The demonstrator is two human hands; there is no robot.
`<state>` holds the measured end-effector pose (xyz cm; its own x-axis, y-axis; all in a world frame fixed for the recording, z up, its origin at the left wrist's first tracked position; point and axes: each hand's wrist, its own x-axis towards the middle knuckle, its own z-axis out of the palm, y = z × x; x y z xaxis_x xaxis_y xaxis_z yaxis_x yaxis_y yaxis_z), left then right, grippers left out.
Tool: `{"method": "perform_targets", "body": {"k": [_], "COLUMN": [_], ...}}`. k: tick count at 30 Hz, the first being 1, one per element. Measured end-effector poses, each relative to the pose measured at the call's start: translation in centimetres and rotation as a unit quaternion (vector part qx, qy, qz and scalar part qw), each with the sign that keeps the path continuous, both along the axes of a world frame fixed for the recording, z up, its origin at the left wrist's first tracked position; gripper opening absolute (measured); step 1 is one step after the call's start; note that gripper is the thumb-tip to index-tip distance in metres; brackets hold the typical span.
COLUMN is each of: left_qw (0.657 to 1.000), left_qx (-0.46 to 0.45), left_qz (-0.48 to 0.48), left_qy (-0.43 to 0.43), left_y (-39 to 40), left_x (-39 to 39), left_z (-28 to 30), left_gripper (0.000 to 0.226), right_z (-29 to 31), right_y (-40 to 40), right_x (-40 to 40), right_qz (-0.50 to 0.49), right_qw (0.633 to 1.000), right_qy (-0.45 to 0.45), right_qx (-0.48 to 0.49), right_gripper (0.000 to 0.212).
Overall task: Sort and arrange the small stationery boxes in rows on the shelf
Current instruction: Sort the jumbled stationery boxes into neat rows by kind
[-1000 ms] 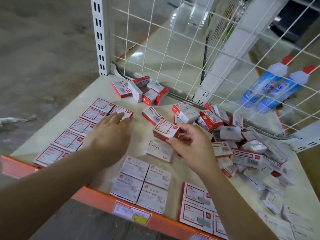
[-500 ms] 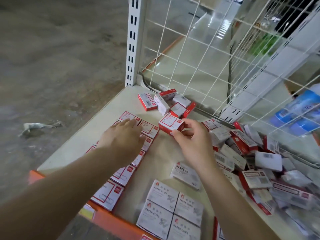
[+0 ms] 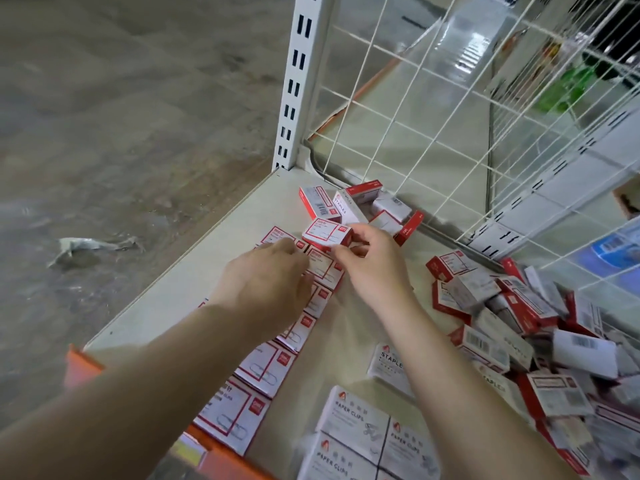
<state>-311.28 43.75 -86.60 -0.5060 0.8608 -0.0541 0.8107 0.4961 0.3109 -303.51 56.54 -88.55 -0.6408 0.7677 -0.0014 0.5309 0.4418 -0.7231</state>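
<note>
Cream shelf carries rows of boxes. Right hand pinches a red-and-white box. Left hand rests flat, fingers relaxed, on the row.

Head camera, close above shelf, facing forward-down.

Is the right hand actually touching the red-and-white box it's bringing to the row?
Touching. The head view shows the right hand pinching the red-and-white box, fingers on its near edge and right end.

Bare shelf left of rows; box heap crowds right.
</note>
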Motion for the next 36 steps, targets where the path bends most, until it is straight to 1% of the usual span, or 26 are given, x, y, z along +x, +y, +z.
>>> {"method": "perform_targets", "body": {"k": [3,5,6,8,10,18,21,25,36], "left_qw": [1.0,1.0,1.0,1.0,1.0,1.0,1.0,1.0,1.0], "left_qx": [0.007,0.01,0.013,0.018,0.021,0.026,0.025,0.022,0.027], "left_qz": [0.005,0.006,0.007,0.01,0.013,0.012,0.004,-0.002,0.004], "left_qy": [0.001,0.004,0.002,0.0,-0.001,-0.005,-0.003,0.001,0.001], "left_y": [0.1,0.2,0.2,0.2,0.2,0.0,-0.1,-0.1,-0.1], "left_x": [-0.3,-0.4,-0.4,-0.4,-0.4,-0.4,-0.4,-0.4,-0.2], "left_z": [0.0,0.0,0.0,0.0,-0.2,-0.7,-0.7,-0.7,-0.7], "left_gripper": [0.034,0.033,0.033,0.032,0.032,0.034,0.035,0.035,0.035], "right_z": [0.1,0.2,0.2,0.0,-0.4,-0.7,-0.6,-0.6,-0.8], "right_y": [0.1,0.0,0.0,0.0,0.2,0.2,0.2,0.2,0.3], "right_x": [-0.5,-0.7,-0.8,-1.2,-1.6,-2.5,-2.7,-2.9,-2.9], "right_qz": [0.008,0.017,0.022,0.017,0.012,0.024,0.033,0.017,0.014], "right_qw": [1.0,0.999,0.999,0.999,0.999,0.999,0.997,0.993,0.992], "right_qy": [0.004,0.007,0.011,0.013,0.005,0.004,0.018,0.037,0.038], "right_qx": [-0.018,-0.033,-0.041,-0.041,-0.034,-0.048,-0.073,-0.111,-0.121], "right_gripper": [0.02,0.015,0.017,0.028,0.032,0.038,0.039,0.039,0.04]}}
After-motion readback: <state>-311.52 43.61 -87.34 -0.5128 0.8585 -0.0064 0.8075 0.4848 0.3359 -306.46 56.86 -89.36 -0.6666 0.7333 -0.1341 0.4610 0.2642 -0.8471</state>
